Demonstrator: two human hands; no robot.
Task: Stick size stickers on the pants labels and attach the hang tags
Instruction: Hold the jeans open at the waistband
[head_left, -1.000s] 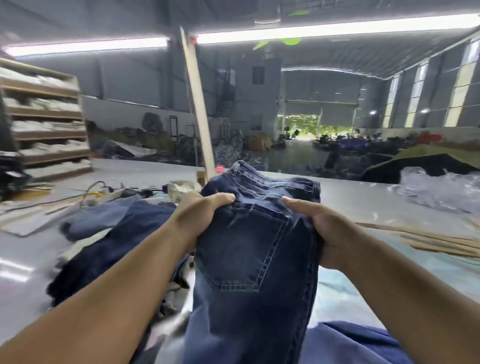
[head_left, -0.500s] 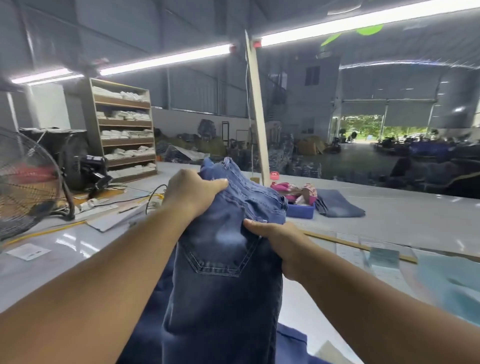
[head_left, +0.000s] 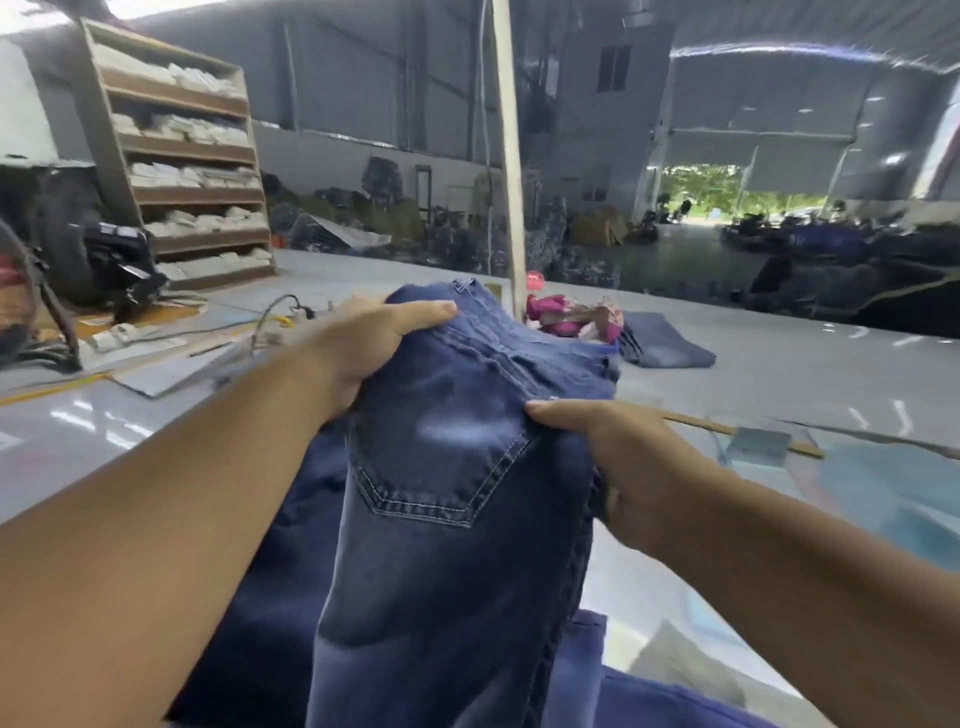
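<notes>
Above grey table (head_left: 779, 374), left hand (head_left: 358, 343) and right hand (head_left: 618, 457) grip jeans (head_left: 457, 519) (back pocket up).

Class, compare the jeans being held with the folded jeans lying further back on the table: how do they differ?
The held jeans are darker, lifted by both hands, back pocket showing. The folded jeans look paler, lie flat on the table, untouched. Both are blue denim.

Both bare forearms reach forward from the lower corners and converge toward the centre. Left hand (head_left: 363, 345): thumb extended flat on top, fingers curled under, gripping the jeans (head_left: 457, 519). Right hand (head_left: 618, 462): lower, thumb pressed on top, fingers wrapped round the jeans' right edge.
</notes>
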